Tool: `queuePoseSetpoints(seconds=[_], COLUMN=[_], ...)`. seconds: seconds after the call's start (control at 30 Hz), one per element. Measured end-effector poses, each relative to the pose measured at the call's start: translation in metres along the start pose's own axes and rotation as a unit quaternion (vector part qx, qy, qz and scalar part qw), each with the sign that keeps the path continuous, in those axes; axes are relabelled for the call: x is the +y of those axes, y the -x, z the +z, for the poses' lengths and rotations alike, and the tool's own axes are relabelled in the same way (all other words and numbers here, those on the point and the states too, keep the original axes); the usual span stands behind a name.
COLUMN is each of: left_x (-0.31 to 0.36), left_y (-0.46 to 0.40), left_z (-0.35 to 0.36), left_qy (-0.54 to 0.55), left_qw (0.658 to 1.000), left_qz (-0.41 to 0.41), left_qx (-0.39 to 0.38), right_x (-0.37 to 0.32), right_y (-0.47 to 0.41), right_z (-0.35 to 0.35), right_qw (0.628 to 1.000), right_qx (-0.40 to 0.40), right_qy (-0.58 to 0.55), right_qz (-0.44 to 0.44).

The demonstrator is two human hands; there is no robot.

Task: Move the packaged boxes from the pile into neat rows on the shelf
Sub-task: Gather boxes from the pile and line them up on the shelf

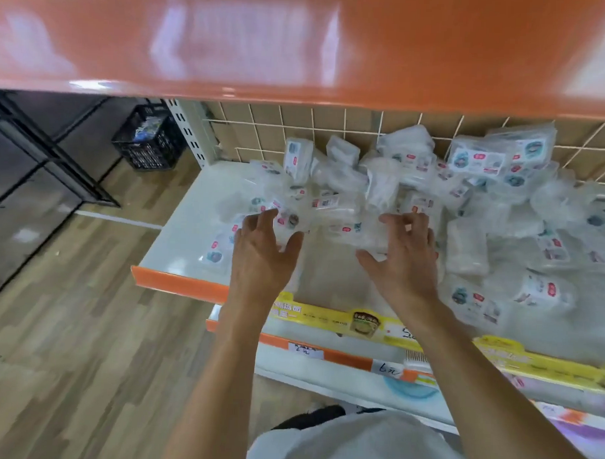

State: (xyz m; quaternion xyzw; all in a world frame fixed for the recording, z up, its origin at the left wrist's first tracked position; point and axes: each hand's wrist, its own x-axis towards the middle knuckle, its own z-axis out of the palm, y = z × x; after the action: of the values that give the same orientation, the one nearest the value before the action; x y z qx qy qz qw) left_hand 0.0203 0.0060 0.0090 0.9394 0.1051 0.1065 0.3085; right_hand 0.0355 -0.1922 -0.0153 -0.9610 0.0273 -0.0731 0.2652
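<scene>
With both my left hand [264,243] and right hand [405,248] spread open and holding nothing, fingertips seemingly touching the blurred pile of clear packaged boxes [398,191] heaped on the white shelf [177,238], I should lift a few squarely, not drag them.

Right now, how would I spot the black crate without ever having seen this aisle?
Start at the white shelf holding the pile of clear packaged boxes and follow its left end to the slotted white upright post. Just left of that post, on the wood floor, stands the black crate. It is the only dark lattice-sided container in view.
</scene>
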Motion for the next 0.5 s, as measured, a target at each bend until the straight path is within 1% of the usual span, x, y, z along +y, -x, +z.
queuePoseSetpoints(seconds=[0.07,0.17,0.27,0.4,0.5], left_x=[-0.009,-0.023,-0.029,-0.029,-0.032], left_y=[-0.008,-0.022,-0.036,-0.043,-0.047], left_z=[-0.003,-0.002,-0.002,0.000,0.002], left_qy=[0.008,-0.002,-0.028,-0.064,-0.064], left_qw=[1.000,1.000,0.999,0.996,0.996], left_qz=[-0.005,0.019,0.018,0.002,0.007], left_qx=[0.002,0.012,-0.012,-0.055,-0.061], right_x=[-0.005,-0.015,-0.022,-0.025,-0.023], right_y=[0.002,0.010,0.018,0.025,0.026], right_z=[0.002,0.004,0.004,-0.004,-0.003], right_qw=[0.999,0.991,0.973,0.951,0.932], right_qx=[0.026,0.089,0.147,0.146,0.132], right_qy=[-0.032,-0.099,-0.168,-0.242,-0.298], right_qz=[0.015,0.030,0.050,0.122,0.155])
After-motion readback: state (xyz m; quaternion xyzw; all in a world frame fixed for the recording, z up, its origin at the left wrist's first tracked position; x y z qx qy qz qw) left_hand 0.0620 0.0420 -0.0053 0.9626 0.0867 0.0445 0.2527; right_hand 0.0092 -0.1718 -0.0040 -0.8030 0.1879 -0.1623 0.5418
